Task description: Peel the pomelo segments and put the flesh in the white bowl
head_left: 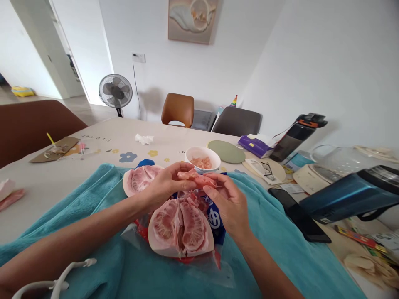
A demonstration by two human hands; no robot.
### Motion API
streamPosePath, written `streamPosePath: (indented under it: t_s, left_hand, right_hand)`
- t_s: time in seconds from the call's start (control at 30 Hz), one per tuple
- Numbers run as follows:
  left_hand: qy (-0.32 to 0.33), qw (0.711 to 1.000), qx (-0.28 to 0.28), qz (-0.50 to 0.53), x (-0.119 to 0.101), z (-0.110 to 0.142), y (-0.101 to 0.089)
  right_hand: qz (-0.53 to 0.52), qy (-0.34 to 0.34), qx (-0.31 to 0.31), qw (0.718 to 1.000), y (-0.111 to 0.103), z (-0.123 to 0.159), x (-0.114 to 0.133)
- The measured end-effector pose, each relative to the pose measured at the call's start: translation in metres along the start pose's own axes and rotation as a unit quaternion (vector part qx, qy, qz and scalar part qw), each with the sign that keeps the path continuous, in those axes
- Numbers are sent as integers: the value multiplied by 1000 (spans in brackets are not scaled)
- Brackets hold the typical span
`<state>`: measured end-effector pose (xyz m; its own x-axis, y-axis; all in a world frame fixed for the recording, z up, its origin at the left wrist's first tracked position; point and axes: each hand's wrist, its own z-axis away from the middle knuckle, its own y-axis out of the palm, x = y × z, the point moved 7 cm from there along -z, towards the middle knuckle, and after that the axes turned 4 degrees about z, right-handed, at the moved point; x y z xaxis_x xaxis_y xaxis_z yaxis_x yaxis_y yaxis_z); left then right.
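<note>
Between my two hands is a pink pomelo segment [196, 178], pinched at both ends. My left hand [173, 178] has its fingers closed on the left end, and my right hand [229, 201] grips the right end. Below them a cut pomelo half [181, 230] lies with its pink flesh facing me. A second pomelo piece [140, 180] sits behind my left wrist. Loose peeled membrane and flesh lie under my hands, partly hidden, on a blue and red plastic bag [215, 224]. Just beyond my hands stands a white bowl [202, 153] with pieces of pulp inside.
A teal towel [274, 249] covers the near table. To the right are a phone [299, 214], a blue tumbler [352, 195], a dark bottle [293, 139] and a purple tissue pack [255, 146]. A green oval mat [226, 151] lies beside the bowl. Peel [8, 193] rests far left.
</note>
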<state>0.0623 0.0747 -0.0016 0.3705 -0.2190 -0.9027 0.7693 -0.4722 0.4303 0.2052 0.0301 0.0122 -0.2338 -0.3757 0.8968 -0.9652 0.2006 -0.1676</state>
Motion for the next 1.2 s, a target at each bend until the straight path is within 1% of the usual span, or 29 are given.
streamPosePath:
  t_s: [0.07, 0.13, 0.2, 0.33, 0.43, 0.53, 0.67, 0.73, 0.77, 0.8, 0.9, 0.93, 1.0, 1.1, 1.2]
  left_hand:
    - [-8, 999, 12, 41, 4, -1, 0]
    - [-32, 997, 27, 65, 10, -1, 3]
    - [-45, 996, 22, 69, 13, 0, 3]
    - [-26, 997, -3, 72, 13, 3, 4]
    - [-13, 997, -6, 75, 14, 4, 6]
    - [-1, 997, -13, 74, 14, 6, 8]
    - [8, 997, -17, 69, 15, 9, 12]
    - [11, 998, -21, 59, 14, 10, 12]
    - [11, 998, -22, 54, 14, 10, 11]
    - [11, 998, -23, 51, 14, 10, 11]
    - [13, 999, -20, 45, 13, 9, 10]
    - [10, 999, -16, 46, 13, 8, 10]
    - [1, 998, -9, 54, 14, 8, 11]
    - [-10, 997, -7, 76, 16, 7, 12]
    - [-13, 995, -5, 99, 16, 6, 12]
  right_hand:
    - [31, -53, -24, 998, -2, 4, 2]
    - [60, -81, -29, 994, -2, 7, 1]
    - [85, -104, -30, 990, -4, 10, 1]
    - [155, -164, -43, 973, -9, 12, 7]
    - [203, -205, -57, 956, -12, 13, 13]
    - [231, -252, -78, 937, -12, 17, 20]
    - [254, -286, -109, 918, -12, 21, 24]
    - [257, -297, -113, 913, -12, 22, 25]
    - [253, -293, -111, 915, -12, 22, 25]
    - [246, -282, -108, 921, -12, 20, 24]
    - [218, -221, -82, 947, -14, 15, 17]
    - [211, -205, -73, 953, -14, 13, 16]
    - [204, -195, -55, 958, -14, 12, 14]
    - [198, -222, -40, 954, -13, 12, 17]
    - [212, -267, -44, 939, -12, 15, 23]
